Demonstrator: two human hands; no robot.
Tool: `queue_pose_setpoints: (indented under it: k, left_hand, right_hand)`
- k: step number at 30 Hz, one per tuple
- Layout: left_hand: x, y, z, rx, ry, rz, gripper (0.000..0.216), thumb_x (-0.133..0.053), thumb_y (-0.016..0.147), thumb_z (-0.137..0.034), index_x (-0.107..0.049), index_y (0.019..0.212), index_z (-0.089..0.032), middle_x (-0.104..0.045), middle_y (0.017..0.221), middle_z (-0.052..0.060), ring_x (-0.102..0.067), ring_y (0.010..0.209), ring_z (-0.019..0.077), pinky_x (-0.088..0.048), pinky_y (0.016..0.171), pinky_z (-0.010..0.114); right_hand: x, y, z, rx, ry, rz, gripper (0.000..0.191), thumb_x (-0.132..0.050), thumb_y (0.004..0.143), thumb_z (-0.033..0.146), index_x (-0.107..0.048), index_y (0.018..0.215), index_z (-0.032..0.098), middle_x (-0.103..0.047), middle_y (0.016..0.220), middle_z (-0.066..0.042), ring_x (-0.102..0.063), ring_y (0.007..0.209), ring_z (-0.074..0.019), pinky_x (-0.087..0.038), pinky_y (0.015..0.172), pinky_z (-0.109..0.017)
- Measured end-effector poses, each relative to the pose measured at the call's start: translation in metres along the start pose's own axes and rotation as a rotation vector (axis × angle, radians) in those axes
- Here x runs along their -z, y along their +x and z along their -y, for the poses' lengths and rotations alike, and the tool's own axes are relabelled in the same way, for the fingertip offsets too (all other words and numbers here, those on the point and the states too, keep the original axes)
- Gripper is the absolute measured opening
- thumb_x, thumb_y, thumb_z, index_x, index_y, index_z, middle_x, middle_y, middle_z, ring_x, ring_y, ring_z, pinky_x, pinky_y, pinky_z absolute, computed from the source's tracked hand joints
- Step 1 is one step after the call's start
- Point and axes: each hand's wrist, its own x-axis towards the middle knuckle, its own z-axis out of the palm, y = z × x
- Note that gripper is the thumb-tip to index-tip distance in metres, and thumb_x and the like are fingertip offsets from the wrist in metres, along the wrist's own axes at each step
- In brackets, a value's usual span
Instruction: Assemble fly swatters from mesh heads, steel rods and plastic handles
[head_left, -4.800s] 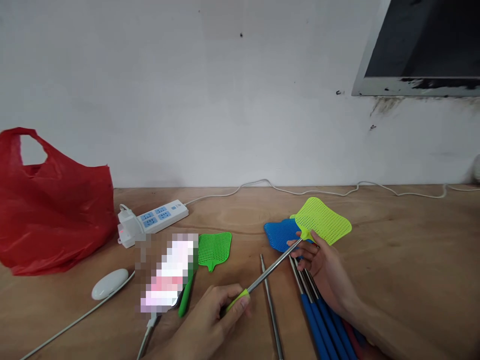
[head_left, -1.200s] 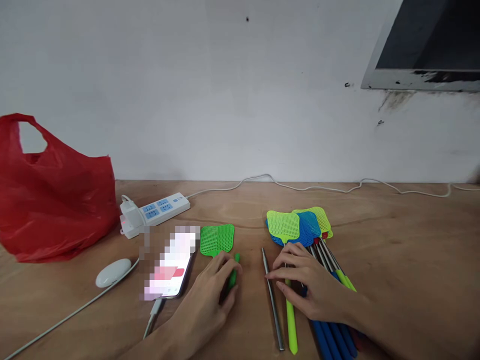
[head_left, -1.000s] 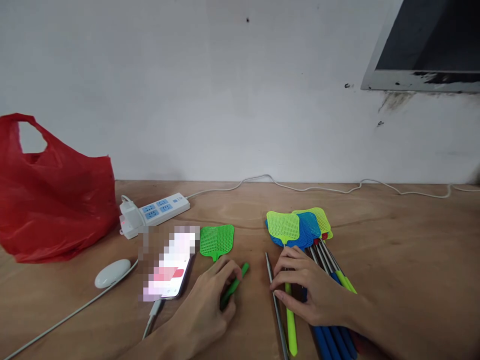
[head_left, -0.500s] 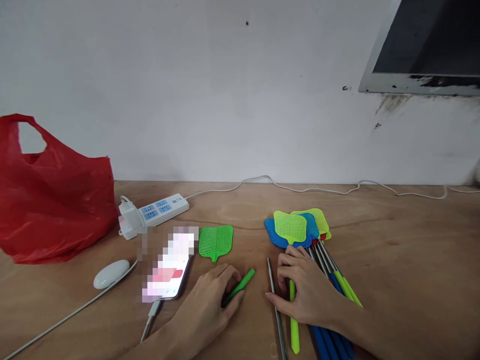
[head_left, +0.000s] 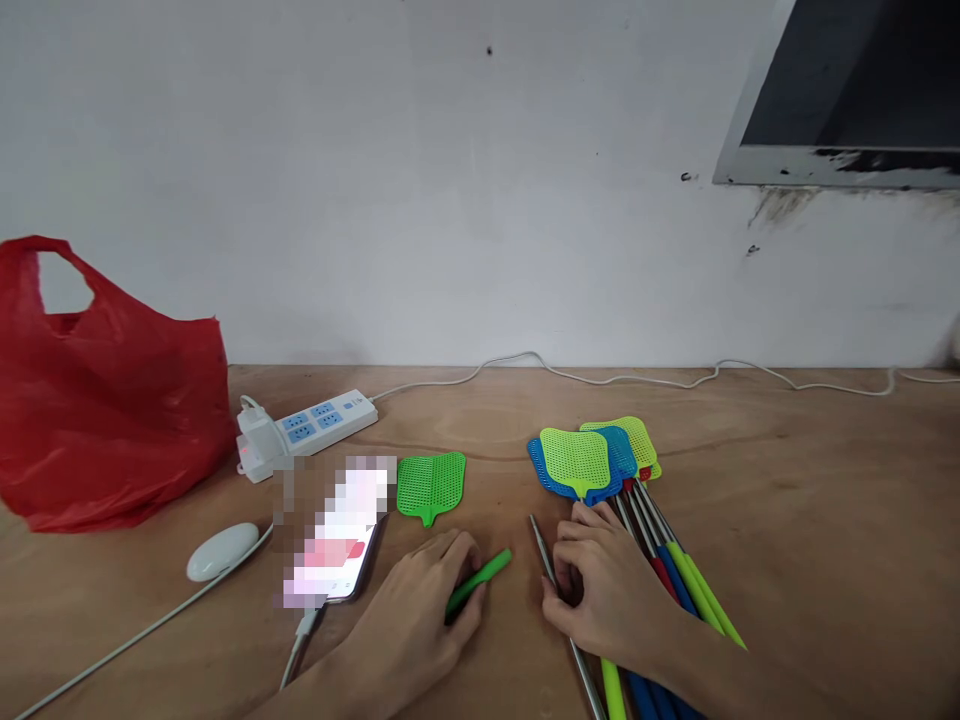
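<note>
My left hand [head_left: 420,610] is closed around a green handle [head_left: 487,575] whose near end is hidden in the fingers. Just beyond it lies a green mesh fly swatter head [head_left: 430,484]. My right hand [head_left: 600,580] is curled over a thin metal rod [head_left: 541,540], its thumb and fingers on either side of it. Under the same hand runs a yellow-green fly swatter [head_left: 576,460], its handle end showing below the wrist. More fly swatters with blue heads [head_left: 547,475] and blue handles [head_left: 651,695] lie partly beneath my right hand and forearm.
At the left stand a red plastic bag [head_left: 112,400] and a white power strip [head_left: 330,422] with a plugged-in charger. A phone [head_left: 337,540], partly blurred, is on a cable near a white mouse-shaped object [head_left: 223,551]. A thin white cord [head_left: 615,380] follows the wall.
My right thumb has come in against the metal rod, which now slants more. The yellow-green swatter has turned, its handle end moving right. My left hand has barely moved.
</note>
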Motion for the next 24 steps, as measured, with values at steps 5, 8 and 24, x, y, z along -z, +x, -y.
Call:
queue_pose_setpoints:
  k: [5, 8, 24]
  left_hand:
    - [0.000, 0.000, 0.003, 0.000, 0.002, 0.011, 0.008, -0.046, 0.093, -0.020, -0.046, 0.085, -0.023, -0.064, 0.091, 0.004, -0.061, 0.079, 0.0224, -0.042, 0.067, 0.032]
    - [0.001, 0.001, 0.002, 0.005, -0.026, 0.008, 0.009, -0.045, 0.095, -0.022, -0.047, 0.086, -0.023, -0.064, 0.088, 0.003, -0.061, 0.078, 0.0216, -0.042, 0.066, 0.032]
    - [0.006, -0.004, -0.002, -0.023, -0.240, -0.077, 0.008, -0.043, 0.102, -0.032, -0.048, 0.098, -0.026, -0.066, 0.089, -0.002, -0.061, 0.075, 0.0179, -0.044, 0.069, 0.028]
  right_hand:
    - [0.003, 0.004, -0.004, -0.028, 0.266, -0.085, 0.025, -0.063, 0.071, 0.015, -0.045, 0.054, 0.021, -0.055, 0.059, 0.002, -0.051, 0.064, -0.0174, -0.039, 0.074, -0.039]
    - [0.008, 0.007, -0.009, -0.108, 0.516, -0.123, 0.026, -0.061, 0.078, 0.022, -0.047, 0.057, 0.022, -0.053, 0.060, 0.002, -0.051, 0.063, -0.0170, -0.041, 0.068, -0.035]
    - [0.017, 0.017, -0.017, -0.555, 1.431, -0.300, 0.028, -0.073, 0.078, 0.047, -0.068, 0.076, 0.020, -0.066, 0.063, -0.004, -0.064, 0.064, -0.0219, -0.046, 0.052, -0.029]
